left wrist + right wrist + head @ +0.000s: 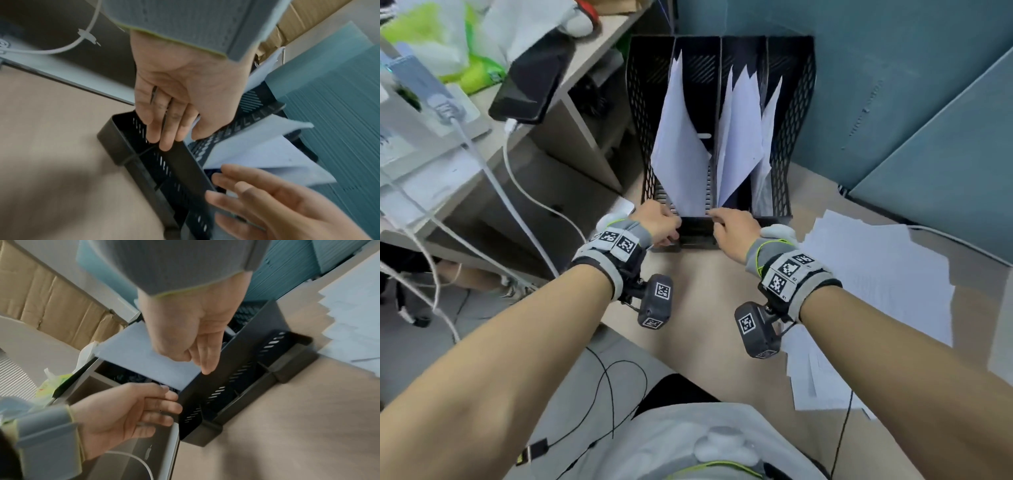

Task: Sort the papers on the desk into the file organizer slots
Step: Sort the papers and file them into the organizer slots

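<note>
A pale tan bench (698, 294) runs up to teal partition panels (928, 102) at the back and right. On it, against the panels, stands a black mesh file organizer (635, 102) with several slots; white sheets (743, 137) lean upright in them. To its right a loose spread of papers (876, 274) lies flat on the bench, partly cut off by the right forearm. On the left a raised shelf (585, 68) carries a dark phone (530, 82), white cables and green and white bags, blurred. The left hand (657, 222) rests straight fingers (164, 138) on the organizer's low front rim, gripping nothing. The right hand (736, 229) has loosely extended fingers (205, 356) at a sheet's lower edge; whether it pinches the sheet I cannot tell.
</note>
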